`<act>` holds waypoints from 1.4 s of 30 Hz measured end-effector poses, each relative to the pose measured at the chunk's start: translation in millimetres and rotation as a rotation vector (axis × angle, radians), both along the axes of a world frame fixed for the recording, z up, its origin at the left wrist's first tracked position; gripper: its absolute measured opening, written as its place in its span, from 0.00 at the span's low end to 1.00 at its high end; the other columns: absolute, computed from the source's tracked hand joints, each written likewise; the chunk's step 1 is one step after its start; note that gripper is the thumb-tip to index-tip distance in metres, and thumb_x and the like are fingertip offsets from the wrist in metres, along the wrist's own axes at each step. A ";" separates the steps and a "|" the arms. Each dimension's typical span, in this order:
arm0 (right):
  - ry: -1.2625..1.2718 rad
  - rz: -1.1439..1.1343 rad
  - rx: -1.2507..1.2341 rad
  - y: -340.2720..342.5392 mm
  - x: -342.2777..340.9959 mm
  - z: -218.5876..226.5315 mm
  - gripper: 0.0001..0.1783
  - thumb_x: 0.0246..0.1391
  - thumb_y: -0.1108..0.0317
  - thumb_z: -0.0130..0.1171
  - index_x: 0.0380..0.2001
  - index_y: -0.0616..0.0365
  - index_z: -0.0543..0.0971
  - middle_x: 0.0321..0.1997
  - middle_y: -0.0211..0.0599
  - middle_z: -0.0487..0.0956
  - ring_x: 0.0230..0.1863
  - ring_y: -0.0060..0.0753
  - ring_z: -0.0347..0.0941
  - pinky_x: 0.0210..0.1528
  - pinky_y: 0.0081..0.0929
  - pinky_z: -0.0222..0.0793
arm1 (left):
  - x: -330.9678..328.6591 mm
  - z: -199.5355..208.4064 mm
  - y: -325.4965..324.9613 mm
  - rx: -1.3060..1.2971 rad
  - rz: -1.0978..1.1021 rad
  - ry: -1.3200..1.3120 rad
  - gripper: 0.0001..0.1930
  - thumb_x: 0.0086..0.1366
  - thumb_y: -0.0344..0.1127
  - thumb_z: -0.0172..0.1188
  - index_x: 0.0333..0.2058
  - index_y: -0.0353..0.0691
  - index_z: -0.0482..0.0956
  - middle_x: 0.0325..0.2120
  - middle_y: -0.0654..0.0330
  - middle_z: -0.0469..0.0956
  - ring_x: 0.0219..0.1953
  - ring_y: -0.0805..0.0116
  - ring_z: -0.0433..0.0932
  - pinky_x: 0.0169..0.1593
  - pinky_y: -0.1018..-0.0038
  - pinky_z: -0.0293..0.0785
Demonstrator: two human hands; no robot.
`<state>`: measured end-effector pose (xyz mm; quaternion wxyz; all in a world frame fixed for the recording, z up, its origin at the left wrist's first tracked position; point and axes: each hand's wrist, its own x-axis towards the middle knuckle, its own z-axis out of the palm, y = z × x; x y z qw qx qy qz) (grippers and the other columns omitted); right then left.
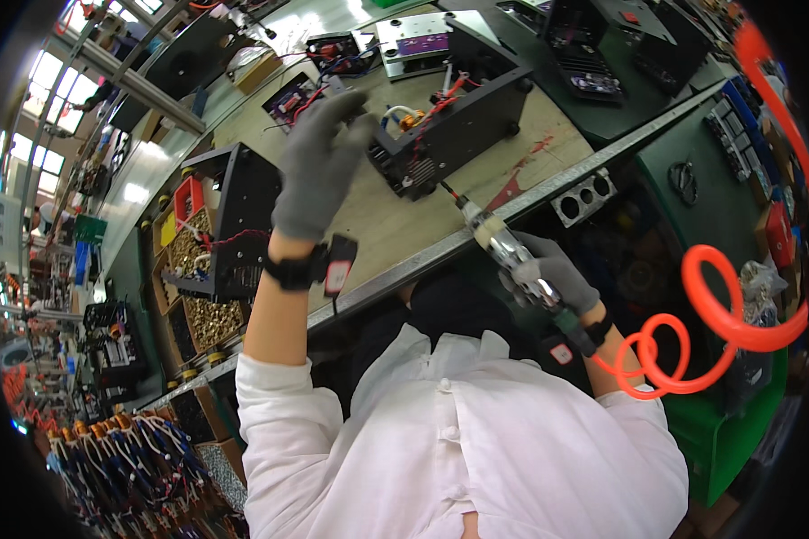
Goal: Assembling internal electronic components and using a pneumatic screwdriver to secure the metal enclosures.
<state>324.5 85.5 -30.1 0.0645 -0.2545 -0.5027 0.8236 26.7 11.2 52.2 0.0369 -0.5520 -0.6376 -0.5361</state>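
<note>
A black metal case (476,126) with an uncovered top lies on the workbench, with coloured wires and a yellow-ringed coil inside. By its left end is my left hand (319,162) in a grey glove, its fingers apart and slightly bent; nothing shows in them. Whether the fingertips touch the case, I cannot tell. Wrapped around a silver air screwdriver (499,238) is my gloved right hand (557,274). The screwdriver's bit points up and left, close to the finned black block (411,171) at the case's near corner. An orange coiled hose (665,355) trails near the tool's rear end.
Left of my left arm, another black case (243,216) stands over wooden bins of brass-coloured screws (211,319). Behind the work lies a silver plate (422,40) with a purple board. A metal bench edge (395,269) runs before me. Bundled cables (135,467) hang at lower left.
</note>
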 end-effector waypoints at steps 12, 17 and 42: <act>-0.072 0.290 -0.056 -25.3 -33.2 15.2 0.35 0.38 0.69 0.60 0.55 0.66 0.69 0.29 0.33 0.74 0.23 0.20 0.71 0.25 0.20 0.69 | 4.3 -119.8 -130.3 -1.238 0.596 0.918 0.09 0.56 0.34 0.55 0.33 0.37 0.79 0.31 0.52 0.77 0.31 0.60 0.81 0.29 0.68 0.77; -0.076 0.350 0.041 -30.9 -43.1 25.8 0.40 0.36 0.67 0.61 0.58 0.65 0.68 0.32 0.34 0.75 0.25 0.20 0.71 0.27 0.19 0.69 | -9.0 -96.1 -134.1 -1.198 0.351 0.914 0.09 0.55 0.32 0.56 0.33 0.35 0.79 0.30 0.51 0.78 0.30 0.60 0.81 0.30 0.68 0.76; 0.128 -0.024 -0.034 -18.5 9.8 56.7 0.43 0.30 0.70 0.60 0.58 0.66 0.67 0.32 0.36 0.75 0.26 0.22 0.72 0.28 0.21 0.71 | 45.6 -8.4 -35.9 -0.442 -0.163 -0.399 0.10 0.64 0.35 0.58 0.37 0.34 0.79 0.28 0.62 0.79 0.25 0.73 0.77 0.29 0.77 0.73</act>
